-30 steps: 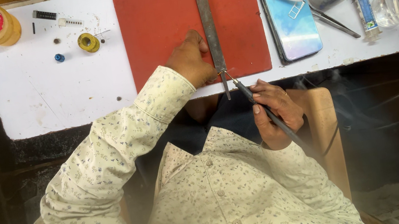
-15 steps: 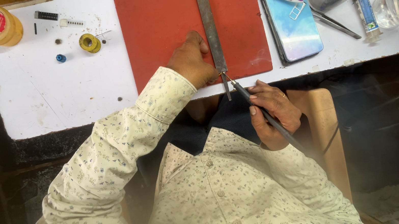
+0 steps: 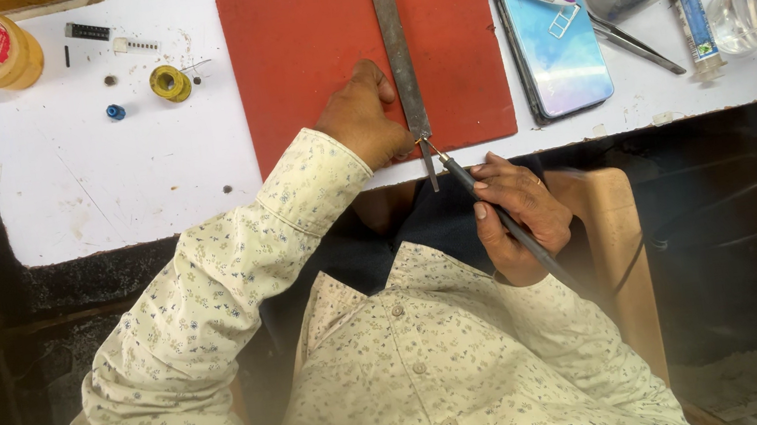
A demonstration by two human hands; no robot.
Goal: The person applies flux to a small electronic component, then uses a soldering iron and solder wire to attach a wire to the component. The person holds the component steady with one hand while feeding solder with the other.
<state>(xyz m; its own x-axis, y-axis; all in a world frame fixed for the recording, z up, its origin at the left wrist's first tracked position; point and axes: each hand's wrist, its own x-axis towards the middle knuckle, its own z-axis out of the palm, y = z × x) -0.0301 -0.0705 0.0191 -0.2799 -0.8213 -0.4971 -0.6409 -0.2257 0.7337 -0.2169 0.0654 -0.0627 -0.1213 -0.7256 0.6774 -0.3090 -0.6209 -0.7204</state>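
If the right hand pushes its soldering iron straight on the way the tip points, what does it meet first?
Probably the metal file: the right hand aims the soldering iron at its near end, seemingly almost touching, beside the left hand.

left hand [image 3: 364,117] curled, knuckles up, sleeved forearm stretched forward; right hand [image 3: 517,214] closed in pen grip, close beside it

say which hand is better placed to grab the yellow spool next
Left, probably. The left hand rests by the metal file on the red mat, on the yellow spool side; the right hand grips the soldering iron at the table edge.
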